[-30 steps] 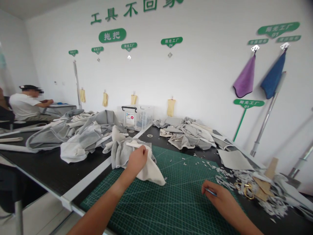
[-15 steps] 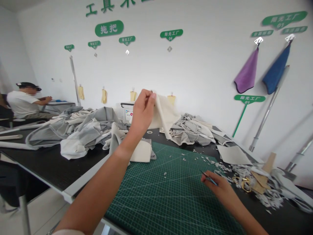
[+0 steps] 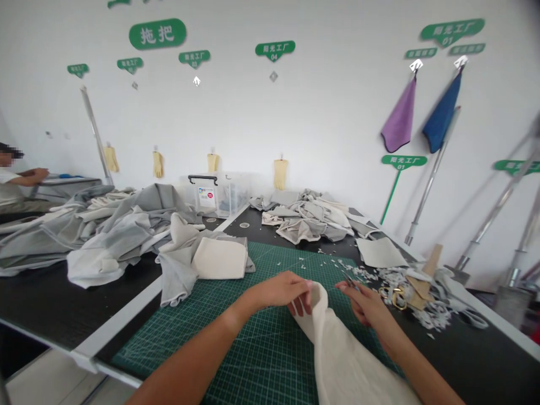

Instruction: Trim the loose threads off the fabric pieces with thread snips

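Note:
My left hand (image 3: 289, 292) pinches the edge of a cream cloth piece (image 3: 346, 354), which looks like a sewn sleeve or cover. The cloth hangs down over the green cutting mat (image 3: 177, 337) toward the front edge of the picture. Just right of the cloth's upper end, my right hand (image 3: 365, 304) is closed around small thread snips (image 3: 351, 282), their tips pointing up and left. Most of the snips' handle is hidden by the fingers. A folded cream cloth (image 3: 221, 257) lies at the mat's far left, beside a crumpled grey cloth (image 3: 179, 275).
Grey and white cloths (image 3: 113, 236) are heaped on the left. Another cloth pile (image 3: 307, 216) lies behind the mat, near a clear plastic box (image 3: 232, 194). At right are fabric scraps (image 3: 430, 315), gold-handled scissors (image 3: 396, 297) and a flat cloth piece (image 3: 382, 252). A person (image 3: 17, 180) sits far left.
My left hand has come down and right with the cream cloth, from raised over the table to above the mat beside my right hand. The view has turned right.

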### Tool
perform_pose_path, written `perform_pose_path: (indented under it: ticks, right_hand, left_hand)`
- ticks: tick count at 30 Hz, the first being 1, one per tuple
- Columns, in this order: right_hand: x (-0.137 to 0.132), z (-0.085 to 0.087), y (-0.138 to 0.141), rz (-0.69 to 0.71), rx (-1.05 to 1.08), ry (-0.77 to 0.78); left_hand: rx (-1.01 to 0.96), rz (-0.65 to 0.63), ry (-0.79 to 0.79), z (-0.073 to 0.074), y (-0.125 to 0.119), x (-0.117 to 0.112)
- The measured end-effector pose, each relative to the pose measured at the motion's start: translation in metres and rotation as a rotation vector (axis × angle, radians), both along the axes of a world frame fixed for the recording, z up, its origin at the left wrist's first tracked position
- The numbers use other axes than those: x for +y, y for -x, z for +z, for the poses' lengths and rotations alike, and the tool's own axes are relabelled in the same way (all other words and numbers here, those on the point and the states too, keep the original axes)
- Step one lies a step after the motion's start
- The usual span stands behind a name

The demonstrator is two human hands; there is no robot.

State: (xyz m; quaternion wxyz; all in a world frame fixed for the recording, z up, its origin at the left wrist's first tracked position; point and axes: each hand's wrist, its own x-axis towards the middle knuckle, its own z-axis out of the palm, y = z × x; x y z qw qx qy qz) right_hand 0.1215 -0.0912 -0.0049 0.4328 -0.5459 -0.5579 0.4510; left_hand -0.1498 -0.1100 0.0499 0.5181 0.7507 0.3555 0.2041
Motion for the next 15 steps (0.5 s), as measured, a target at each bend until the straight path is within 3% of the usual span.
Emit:
perform_pose_path:
  ticks: [4,6,10,15]
  right_hand:
    - [-0.005,-0.004,0.005,0.201,-0.359,-0.153]
    - [-0.012,0.0,0.01,0.298,-0.437,-0.206]
    - [-0.027,0.012,0.022,0.378,-0.44,-0.196]
    - [-0.045,0.019,0.038,0.458,-0.325,-0.242]
  left_hand:
    - [0.179,0.394,-0.321,-0.029,0.007,0.005]
    - [0.249,0.472,-0.347,-0.04,0.006,0.008]
    - [0.199,0.5,-0.101,-0.047,-0.002,0.008]
    - [-0.166,0.353,0.2,-0.035,-0.009,-0.003]
